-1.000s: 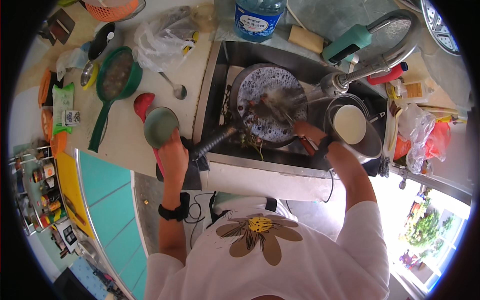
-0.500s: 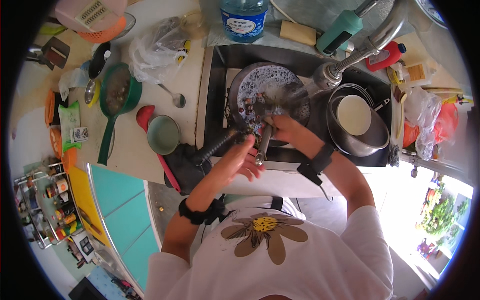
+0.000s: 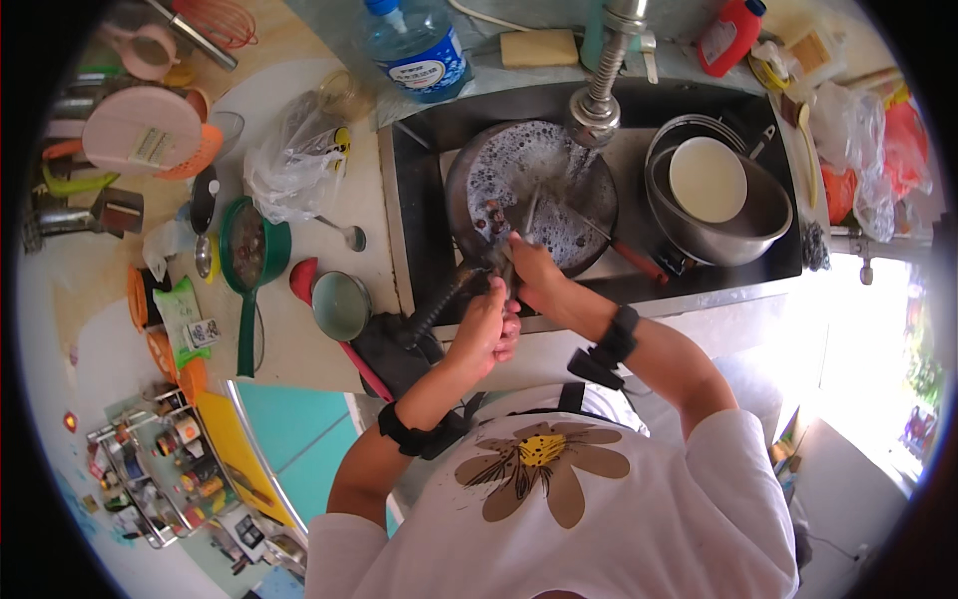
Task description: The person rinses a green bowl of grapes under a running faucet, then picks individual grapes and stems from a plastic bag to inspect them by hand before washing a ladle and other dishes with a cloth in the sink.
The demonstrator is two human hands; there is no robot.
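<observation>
In the sink stands a dark round wok [image 3: 459, 170] with foamy water. Several small reddish-brown pieces [image 3: 491, 216] float near its front left. My right hand [image 3: 536, 272] reaches over the wok's near rim, closed on a metal-handled utensil [image 3: 508, 272] whose working end I cannot make out. Just left of it and lower, my left hand [image 3: 484, 327] has its fingers curled at the same handle's near end. A dark ribbed handle [image 3: 439, 307] slants beside my left hand. Another utensil with a reddish-brown handle [image 3: 639, 255] leans over the wok's right rim.
Above the wok hangs the faucet [image 3: 596, 115], water running. A metal basin [image 3: 763, 225] holding a cream bowl [image 3: 707, 180] stands in the sink's right side. On the left counter are a green pan [image 3: 279, 245], a green bowl [image 3: 341, 304] and a plastic bag [image 3: 289, 170]. A blue-labelled bottle [image 3: 424, 70] stands behind.
My left hand has closed from spread fingers and come up to the utensil handle. My right hand has shifted slightly left. The reddish-brown-handled utensil now shows at the wok's right. The view has turned.
</observation>
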